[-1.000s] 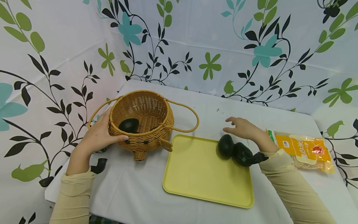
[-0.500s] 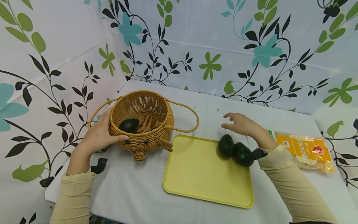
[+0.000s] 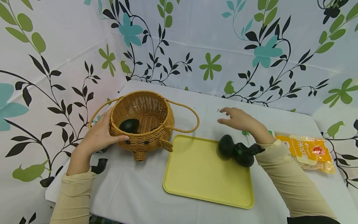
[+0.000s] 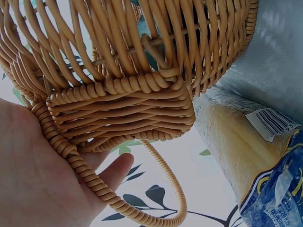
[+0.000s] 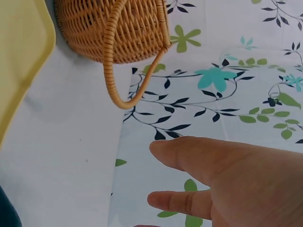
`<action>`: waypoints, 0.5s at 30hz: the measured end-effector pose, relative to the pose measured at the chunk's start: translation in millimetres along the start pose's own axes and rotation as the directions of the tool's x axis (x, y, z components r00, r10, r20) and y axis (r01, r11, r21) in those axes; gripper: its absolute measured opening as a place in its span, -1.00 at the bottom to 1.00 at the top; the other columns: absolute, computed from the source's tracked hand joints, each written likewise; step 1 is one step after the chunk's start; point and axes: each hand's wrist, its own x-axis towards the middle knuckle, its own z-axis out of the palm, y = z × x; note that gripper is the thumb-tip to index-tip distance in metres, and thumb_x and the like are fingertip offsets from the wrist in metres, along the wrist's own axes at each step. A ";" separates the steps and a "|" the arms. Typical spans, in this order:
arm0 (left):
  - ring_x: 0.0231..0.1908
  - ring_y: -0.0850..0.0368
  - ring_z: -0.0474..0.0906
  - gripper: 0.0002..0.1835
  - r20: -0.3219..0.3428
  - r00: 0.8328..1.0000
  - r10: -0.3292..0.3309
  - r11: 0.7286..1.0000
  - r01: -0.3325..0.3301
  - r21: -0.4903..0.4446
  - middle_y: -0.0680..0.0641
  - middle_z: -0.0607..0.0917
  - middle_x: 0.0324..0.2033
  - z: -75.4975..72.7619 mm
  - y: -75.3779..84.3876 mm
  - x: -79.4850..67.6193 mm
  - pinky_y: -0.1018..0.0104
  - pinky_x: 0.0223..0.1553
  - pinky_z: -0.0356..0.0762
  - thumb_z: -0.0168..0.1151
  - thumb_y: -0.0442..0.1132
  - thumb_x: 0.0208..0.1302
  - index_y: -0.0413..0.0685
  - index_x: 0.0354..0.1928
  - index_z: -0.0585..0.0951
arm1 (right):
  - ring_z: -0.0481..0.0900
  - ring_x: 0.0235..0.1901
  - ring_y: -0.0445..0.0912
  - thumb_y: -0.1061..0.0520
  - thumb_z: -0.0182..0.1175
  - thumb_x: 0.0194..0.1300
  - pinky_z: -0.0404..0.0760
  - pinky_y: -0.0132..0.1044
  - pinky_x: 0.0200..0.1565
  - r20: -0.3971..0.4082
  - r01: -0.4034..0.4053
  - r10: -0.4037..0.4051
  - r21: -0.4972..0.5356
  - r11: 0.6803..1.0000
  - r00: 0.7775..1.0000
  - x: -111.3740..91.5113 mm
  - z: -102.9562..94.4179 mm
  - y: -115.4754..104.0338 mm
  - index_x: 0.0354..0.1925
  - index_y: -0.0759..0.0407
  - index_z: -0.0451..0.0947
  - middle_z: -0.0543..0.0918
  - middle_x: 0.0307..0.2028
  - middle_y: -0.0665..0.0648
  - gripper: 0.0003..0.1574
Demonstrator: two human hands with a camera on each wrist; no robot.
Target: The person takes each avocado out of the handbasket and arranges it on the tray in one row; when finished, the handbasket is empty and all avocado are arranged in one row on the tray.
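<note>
A wicker basket (image 3: 156, 127) with two looped handles stands at the left of the table. My left hand (image 3: 98, 132) holds its left side, thumb along the front below the rim; in the left wrist view a handle crosses that hand (image 4: 42, 175). Inside the basket lies a dark green avocado (image 3: 130, 125). Two more dark avocados, one (image 3: 226, 146) beside the other (image 3: 244, 157), sit at the upper right of a yellow tray (image 3: 207, 177). Beyond them my right hand (image 3: 239, 119) hovers with fingers extended and holds nothing.
An orange-and-clear food packet (image 3: 307, 151) lies at the right, partly behind the right forearm. A small green thing (image 3: 245, 133) shows beneath the right wrist. Beside the basket, the left wrist view shows a blue-and-yellow packet (image 4: 236, 146) with a barcode. A patterned cloth (image 3: 184, 37) hangs behind.
My right hand has drifted left and slightly away from me, beyond the tray, uncovering a small green thing near its wrist. The left hand and the basket have stayed put.
</note>
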 end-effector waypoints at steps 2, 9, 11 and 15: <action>0.34 -0.41 0.08 0.37 0.000 1.000 -0.003 1.000 0.003 -0.002 -0.31 0.00 0.44 0.1 0.2 0.2 -0.44 0.15 0.15 0.39 0.32 -0.13 0.15 0.48 -0.38 | 0.40 0.19 0.24 -0.13 0.03 0.35 0.42 0.16 0.12 0.000 0.003 -0.003 -0.005 1.000 1.000 0.9 -1.7 -2.6 0.30 0.21 0.29 0.44 0.19 0.41 -0.31; 0.34 -0.40 0.07 0.37 -0.003 1.000 -0.002 1.000 0.002 0.000 -0.31 0.00 0.44 0.0 0.5 0.7 -0.43 0.16 0.15 0.39 0.32 -0.14 0.14 0.48 -0.37 | 0.40 0.18 0.24 -0.12 0.04 0.35 0.43 0.16 0.12 -0.010 0.009 -0.010 -0.027 1.000 1.000 4.3 -7.8 -15.3 0.29 0.22 0.29 0.44 0.18 0.40 -0.32; 0.34 -0.40 0.08 0.37 -0.003 1.000 -0.001 1.000 0.001 -0.001 -0.32 0.01 0.43 -0.1 0.6 0.5 -0.43 0.16 0.15 0.39 0.32 -0.14 0.14 0.48 -0.37 | 0.40 0.19 0.24 -0.12 0.04 0.35 0.43 0.15 0.12 -0.013 0.013 -0.013 -0.029 0.999 1.000 5.6 -9.4 -19.1 0.29 0.22 0.29 0.44 0.19 0.40 -0.32; 0.34 -0.40 0.08 0.37 -0.002 1.000 -0.004 1.000 0.004 -0.001 -0.32 0.02 0.43 -0.2 0.9 -0.1 -0.43 0.16 0.16 0.39 0.32 -0.14 0.14 0.48 -0.37 | 0.40 0.19 0.21 -0.13 0.04 0.34 0.44 0.13 0.13 -0.013 0.022 -0.022 -0.041 0.999 1.000 8.9 -11.0 -26.3 0.29 0.20 0.29 0.44 0.19 0.37 -0.32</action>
